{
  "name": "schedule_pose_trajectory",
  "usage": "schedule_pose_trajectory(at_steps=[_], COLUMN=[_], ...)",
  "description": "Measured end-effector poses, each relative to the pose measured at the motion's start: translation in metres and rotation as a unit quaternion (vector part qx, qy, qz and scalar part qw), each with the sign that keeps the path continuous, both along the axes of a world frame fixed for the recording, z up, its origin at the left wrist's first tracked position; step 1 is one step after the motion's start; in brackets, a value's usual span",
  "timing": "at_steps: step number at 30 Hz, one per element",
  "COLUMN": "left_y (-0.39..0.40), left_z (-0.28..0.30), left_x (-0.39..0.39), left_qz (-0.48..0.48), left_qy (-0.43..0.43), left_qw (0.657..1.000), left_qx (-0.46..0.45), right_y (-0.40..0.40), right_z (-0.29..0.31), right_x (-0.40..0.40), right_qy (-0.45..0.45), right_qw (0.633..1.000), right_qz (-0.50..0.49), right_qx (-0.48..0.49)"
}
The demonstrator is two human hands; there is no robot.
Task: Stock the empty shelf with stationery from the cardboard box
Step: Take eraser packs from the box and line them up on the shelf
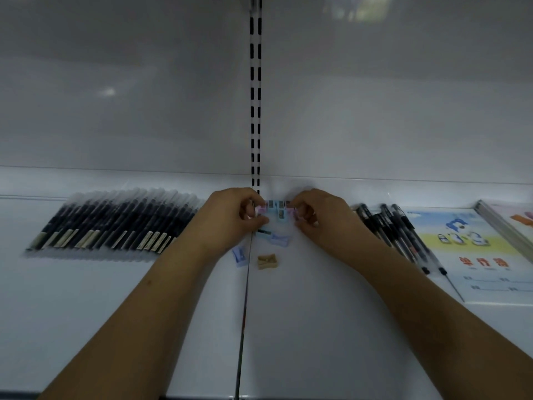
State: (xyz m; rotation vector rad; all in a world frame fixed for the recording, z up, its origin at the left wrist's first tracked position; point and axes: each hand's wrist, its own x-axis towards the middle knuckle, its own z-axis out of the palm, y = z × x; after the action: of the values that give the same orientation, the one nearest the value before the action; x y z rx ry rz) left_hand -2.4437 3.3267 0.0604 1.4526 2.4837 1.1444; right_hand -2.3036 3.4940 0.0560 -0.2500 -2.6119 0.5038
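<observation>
On the white shelf (302, 327), near the back wall, my left hand (230, 217) and my right hand (320, 217) pinch the two ends of a short row of small pastel pencil sharpeners (277, 209), blue and pink. In front of the row lie loose sharpeners: a light blue one (279, 240), a bluish one (238, 255) under my left wrist, and a tan one (267, 261). The cardboard box is out of view.
A long row of wrapped dark pens (115, 223) lies to the left. Black gel pens (403, 232) lie to the right, beside a printed notebook (473, 249) and another book (516, 223) at the far right. A slotted upright (255, 96) runs up the back panel.
</observation>
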Motion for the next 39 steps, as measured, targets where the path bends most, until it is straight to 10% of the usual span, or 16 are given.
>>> schedule_pose_trajectory(at_steps=[14, 31, 39], left_y=[-0.002, -0.014, -0.016], left_z=[0.002, 0.011, 0.02], left_x=[-0.001, -0.006, 0.007], left_qz=[0.013, 0.009, -0.093], left_qy=[-0.001, -0.025, -0.023], left_qw=[0.999, 1.0, 0.986], left_qx=[-0.039, 0.002, -0.134], right_y=[-0.011, -0.01, -0.017], right_z=[-0.005, 0.003, 0.016], right_x=[-0.011, -0.013, 0.009], right_qy=[0.03, 0.053, -0.108], right_qw=[0.991, 0.998, 0.99], right_qz=[-0.017, 0.024, 0.086], right_qx=[-0.127, -0.029, -0.03])
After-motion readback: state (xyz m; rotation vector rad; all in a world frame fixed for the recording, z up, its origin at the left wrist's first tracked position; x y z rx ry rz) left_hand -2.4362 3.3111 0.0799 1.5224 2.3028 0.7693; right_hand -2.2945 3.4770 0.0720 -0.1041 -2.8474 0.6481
